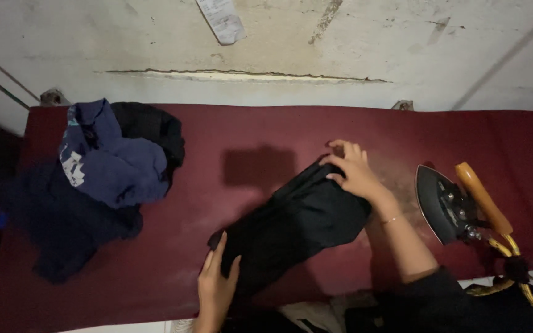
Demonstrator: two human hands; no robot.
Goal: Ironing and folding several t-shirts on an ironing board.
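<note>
Two hands work a black garment [297, 225] on a dark red padded table [248, 129].

The garment lies bunched and slanting across the middle of the table. The left hand [216, 285] grips its near, lower corner, thumb on top and fingers curled about the edge. The right hand [353, 169] pinches the far upper end, fingers pressed together on a fold. An iron [448, 203] with an orange handle stands tipped on its side just right of that wrist, apart from the cloth. A heap of blue and dark clothes [103, 169] sits at the table's left end, well apart.
</note>
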